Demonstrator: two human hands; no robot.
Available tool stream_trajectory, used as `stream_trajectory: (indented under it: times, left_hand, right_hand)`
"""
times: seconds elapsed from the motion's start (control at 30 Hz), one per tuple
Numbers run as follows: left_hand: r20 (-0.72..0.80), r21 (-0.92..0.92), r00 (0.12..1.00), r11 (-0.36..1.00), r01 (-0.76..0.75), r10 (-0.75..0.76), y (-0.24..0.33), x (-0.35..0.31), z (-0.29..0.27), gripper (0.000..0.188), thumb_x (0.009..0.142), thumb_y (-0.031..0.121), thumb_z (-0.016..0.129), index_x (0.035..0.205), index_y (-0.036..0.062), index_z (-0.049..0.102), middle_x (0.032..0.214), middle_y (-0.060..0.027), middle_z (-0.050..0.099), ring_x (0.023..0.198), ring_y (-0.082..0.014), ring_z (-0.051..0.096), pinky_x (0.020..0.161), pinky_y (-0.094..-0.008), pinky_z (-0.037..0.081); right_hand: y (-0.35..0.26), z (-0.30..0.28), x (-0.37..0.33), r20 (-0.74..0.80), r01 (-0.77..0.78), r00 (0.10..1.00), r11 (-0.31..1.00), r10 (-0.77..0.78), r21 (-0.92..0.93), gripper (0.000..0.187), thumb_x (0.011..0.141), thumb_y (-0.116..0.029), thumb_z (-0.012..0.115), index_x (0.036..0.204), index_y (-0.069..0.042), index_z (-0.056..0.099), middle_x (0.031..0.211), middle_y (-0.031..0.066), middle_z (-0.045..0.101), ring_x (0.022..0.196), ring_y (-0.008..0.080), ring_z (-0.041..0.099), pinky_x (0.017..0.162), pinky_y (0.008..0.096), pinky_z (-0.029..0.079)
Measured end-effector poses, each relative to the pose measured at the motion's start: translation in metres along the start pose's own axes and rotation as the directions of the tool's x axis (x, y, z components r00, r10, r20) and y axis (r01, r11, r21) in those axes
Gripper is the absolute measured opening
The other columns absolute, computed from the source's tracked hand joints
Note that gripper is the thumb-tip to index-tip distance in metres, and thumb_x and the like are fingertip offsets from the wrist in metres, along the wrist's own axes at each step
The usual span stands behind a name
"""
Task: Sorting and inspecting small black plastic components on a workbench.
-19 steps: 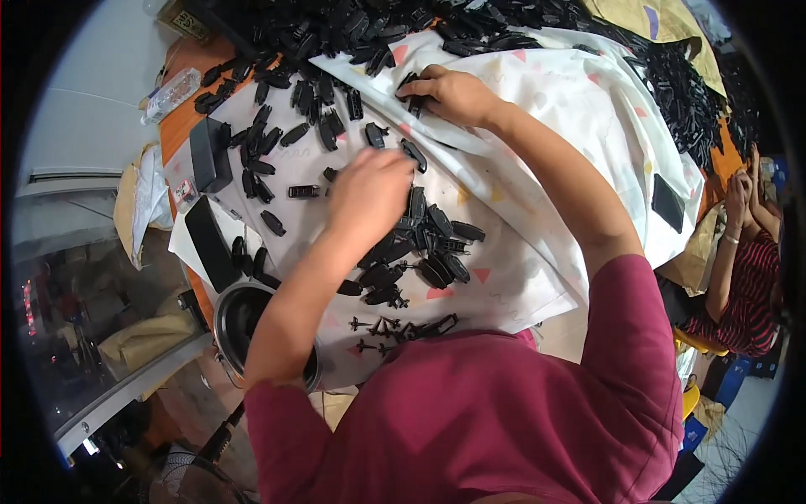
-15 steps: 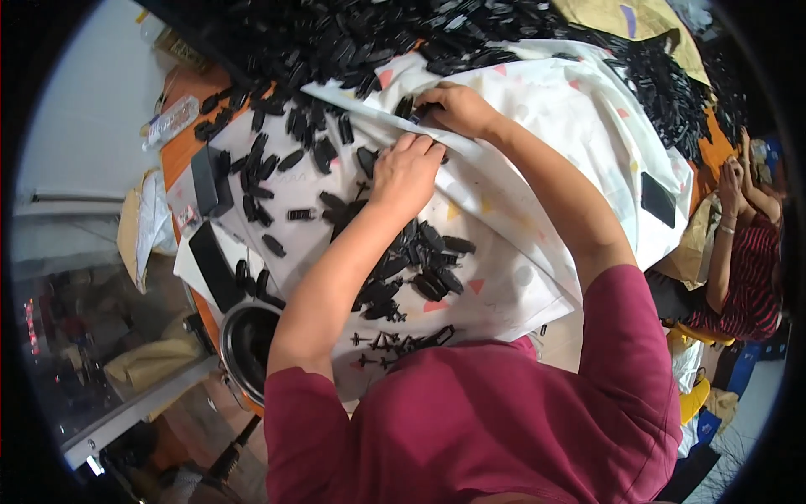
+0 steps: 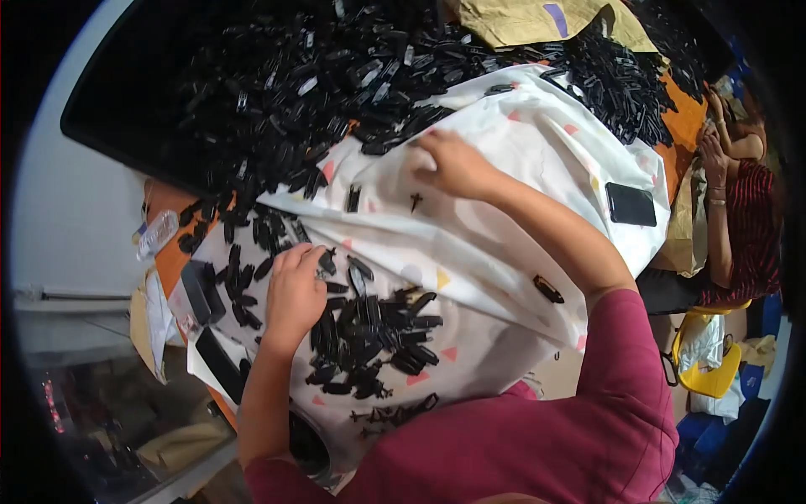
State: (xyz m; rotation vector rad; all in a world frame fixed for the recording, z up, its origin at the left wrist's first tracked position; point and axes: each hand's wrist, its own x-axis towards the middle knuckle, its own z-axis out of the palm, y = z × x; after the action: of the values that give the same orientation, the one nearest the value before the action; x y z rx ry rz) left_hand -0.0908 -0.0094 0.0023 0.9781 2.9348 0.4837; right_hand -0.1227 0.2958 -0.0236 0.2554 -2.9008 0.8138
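Note:
My left hand (image 3: 295, 292) rests at the left of a heap of long black clip-like pieces (image 3: 369, 328), its fingers bent loosely over the cloth beside a few of them. Whether its fingertips touch a piece, I cannot tell. My right hand (image 3: 457, 166) is over the white patterned cloth (image 3: 504, 227), just short of the big black pile (image 3: 336, 84). Its fingers are slightly blurred and apart, with nothing seen between them. Close by on the cloth lie a small dark cross-shaped part (image 3: 416, 201) and a single black piece (image 3: 353, 198).
A phone (image 3: 630, 205) lies on the cloth at the right. Left are a clear bottle (image 3: 157, 234), a dark grey box (image 3: 203, 292) and a black bowl (image 3: 307, 445). Brown paper (image 3: 546, 18) covers part of the pile. At the right sits another person (image 3: 747, 227).
My hands have parted: the left has drawn back to the left and nearer me, the right is lower and off the cloth's fold. The view has shifted, showing more of the far pile.

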Motion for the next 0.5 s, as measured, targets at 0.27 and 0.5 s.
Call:
stream_trajectory:
  times: [0.27,0.5]
  left_hand:
    - [-0.142,0.091,0.989,0.994,0.059,-0.046,0.016,0.118,0.045,0.039,0.075,0.025,0.062,0.107,0.0045,0.056,0.12,-0.0122,0.049,0.113,-0.0292,0.042,0.095,-0.042,0.032]
    - [-0.212,0.315,0.976,0.949,0.021,0.049,0.036,0.14,0.102,0.053,0.078,0.038,0.055,0.123,0.012,0.047,0.129,-0.0142,0.041,0.121,-0.0271,0.035,0.103,-0.0459,0.021]
  right_hand:
    - [0.06,0.024,0.022,-0.198,-0.143,0.978,0.893,0.062,-0.427,0.049,0.076,-0.032,0.058,0.119,-0.011,0.048,0.109,0.0122,0.051,0.094,0.0292,0.051,0.069,0.0432,0.046]
    - [0.071,0.009,-0.01,-0.33,-0.032,0.941,0.945,-0.081,-0.325,0.031,0.077,-0.025,0.056,0.105,-0.011,0.058,0.092,0.0081,0.056,0.087,0.0239,0.053,0.07,0.0365,0.04]
